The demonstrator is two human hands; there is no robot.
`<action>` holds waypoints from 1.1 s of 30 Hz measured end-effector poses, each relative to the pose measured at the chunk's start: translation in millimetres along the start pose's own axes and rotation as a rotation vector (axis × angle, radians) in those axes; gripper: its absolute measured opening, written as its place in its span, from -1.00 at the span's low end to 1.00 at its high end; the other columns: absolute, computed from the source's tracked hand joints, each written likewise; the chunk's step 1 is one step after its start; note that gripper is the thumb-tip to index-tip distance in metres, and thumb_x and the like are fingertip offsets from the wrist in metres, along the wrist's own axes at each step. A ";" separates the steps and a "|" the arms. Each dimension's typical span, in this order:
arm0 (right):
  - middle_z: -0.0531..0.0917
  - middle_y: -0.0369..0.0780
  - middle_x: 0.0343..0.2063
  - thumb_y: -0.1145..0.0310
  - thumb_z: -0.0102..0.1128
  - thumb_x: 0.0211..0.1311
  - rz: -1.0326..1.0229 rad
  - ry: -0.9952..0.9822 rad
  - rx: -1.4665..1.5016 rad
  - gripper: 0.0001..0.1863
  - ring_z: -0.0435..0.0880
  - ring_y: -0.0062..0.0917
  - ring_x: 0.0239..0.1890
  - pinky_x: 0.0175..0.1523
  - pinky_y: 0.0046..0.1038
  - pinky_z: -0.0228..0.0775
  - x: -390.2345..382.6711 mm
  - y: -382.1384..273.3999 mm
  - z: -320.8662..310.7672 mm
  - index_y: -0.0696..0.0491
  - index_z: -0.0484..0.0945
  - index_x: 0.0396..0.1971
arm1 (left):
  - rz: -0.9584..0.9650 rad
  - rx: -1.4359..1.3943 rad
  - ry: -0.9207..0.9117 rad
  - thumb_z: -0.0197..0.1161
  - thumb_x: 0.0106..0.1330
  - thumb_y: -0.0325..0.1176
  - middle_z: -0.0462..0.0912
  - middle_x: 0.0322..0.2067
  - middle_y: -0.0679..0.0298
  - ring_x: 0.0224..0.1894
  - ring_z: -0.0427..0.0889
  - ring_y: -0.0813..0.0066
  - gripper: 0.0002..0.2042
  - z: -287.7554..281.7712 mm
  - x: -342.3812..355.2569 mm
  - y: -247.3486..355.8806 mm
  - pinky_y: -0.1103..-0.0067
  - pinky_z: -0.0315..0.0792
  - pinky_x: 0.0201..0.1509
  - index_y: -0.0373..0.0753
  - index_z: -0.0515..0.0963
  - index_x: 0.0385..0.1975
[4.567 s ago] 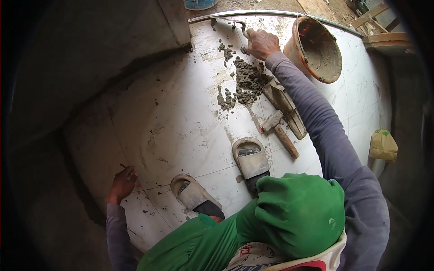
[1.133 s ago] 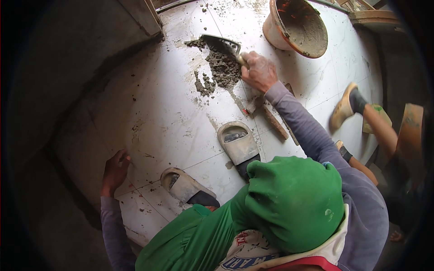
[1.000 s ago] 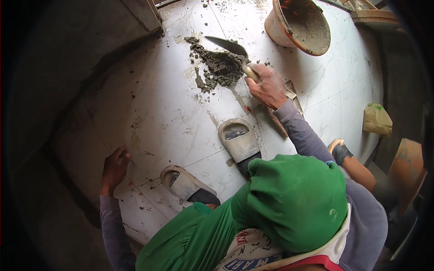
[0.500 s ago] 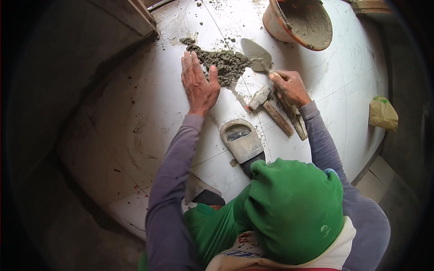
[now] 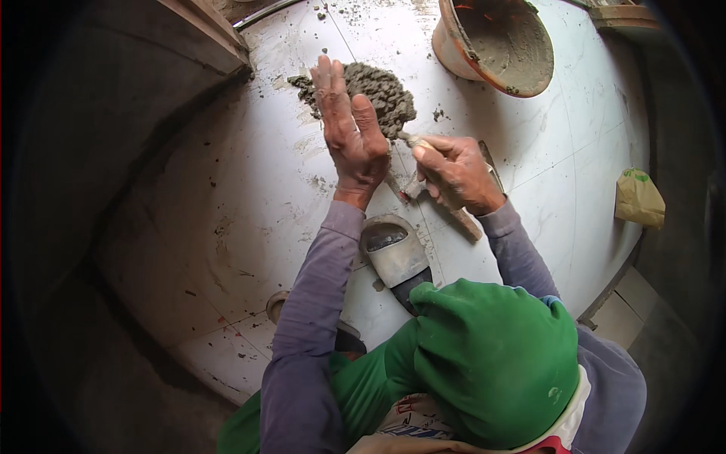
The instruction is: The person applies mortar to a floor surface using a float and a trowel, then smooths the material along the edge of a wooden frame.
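A heap of wet grey mortar (image 5: pixel 380 92) lies on the white tiled floor ahead of me. My left hand (image 5: pixel 354 144) is open at the heap's left side, fingers stretched out and thumb apart. Closed round the handle of a trowel (image 5: pixel 411 139), my right hand (image 5: pixel 461 172) is at the heap's near right. The trowel's blade is hidden by mortar. Partly under my right hand lies a hammer (image 5: pixel 463 224) with a wooden handle. Beyond that hand, another long tool (image 5: pixel 490 163) shows only in part.
A mortar-coated bucket (image 5: pixel 463 53) tilts toward me at the far right. A crumpled yellowish bag (image 5: pixel 640 198) sits by the right wall. My sandalled foot (image 5: pixel 395 250) is close behind the hammer. A wooden door frame (image 5: pixel 208 34) stands at the far left. Mortar crumbs dot the tiles.
My right hand has swung the trowel left, its blade now under mortar. The mortar is gathered into a rounder heap. My left hand has shifted right and forward, staying open.
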State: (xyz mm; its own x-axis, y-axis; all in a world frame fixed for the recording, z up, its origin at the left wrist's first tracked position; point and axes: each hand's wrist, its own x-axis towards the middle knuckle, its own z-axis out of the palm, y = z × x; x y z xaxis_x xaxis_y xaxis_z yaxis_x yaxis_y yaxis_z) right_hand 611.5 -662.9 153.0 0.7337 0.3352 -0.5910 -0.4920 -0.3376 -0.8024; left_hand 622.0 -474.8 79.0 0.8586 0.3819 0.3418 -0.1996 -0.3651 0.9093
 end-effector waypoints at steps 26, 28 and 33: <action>0.72 -0.21 -0.27 0.22 0.37 0.45 -0.772 0.280 -1.246 -0.76 0.79 -0.24 -0.25 -0.16 -0.18 0.64 169.3 -6.3 7.5 -0.19 0.79 0.05 | -0.270 0.355 -0.076 -0.08 0.72 -0.14 0.28 0.59 -0.18 0.67 0.16 -0.19 -0.43 -101.2 -45.7 -99.9 0.10 -0.01 0.75 -0.43 0.35 0.53; 0.72 -0.22 -0.30 0.28 0.39 0.43 -0.757 0.144 -1.241 -0.75 0.77 -0.29 -0.30 -0.22 -0.20 0.61 145.3 12.1 12.6 -0.25 0.79 0.05 | -0.279 0.394 -0.096 -0.09 0.71 -0.12 0.27 0.61 -0.10 0.69 0.13 -0.14 -0.42 -112.3 -57.2 -104.5 0.08 -0.04 0.76 -0.39 0.35 0.55; 0.77 -0.24 -0.26 0.25 0.48 0.39 -0.744 0.146 -1.160 -0.70 0.79 -0.38 -0.32 -0.22 -0.29 0.62 96.0 21.8 -22.3 -0.14 0.81 0.09 | -0.290 0.558 -0.159 -0.09 0.69 -0.07 0.21 0.66 0.01 0.74 0.01 -0.04 -0.39 -105.3 -67.3 -96.4 0.07 -0.18 0.79 -0.30 0.32 0.59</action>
State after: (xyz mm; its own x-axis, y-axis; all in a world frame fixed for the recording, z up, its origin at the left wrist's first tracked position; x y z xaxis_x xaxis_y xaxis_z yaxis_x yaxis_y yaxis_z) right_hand 681.7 -657.7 80.7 0.7263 0.6873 0.0131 0.6466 -0.6767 -0.3521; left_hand 533.8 -375.9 -6.7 0.9087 0.4168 0.0232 0.2893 -0.6687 0.6849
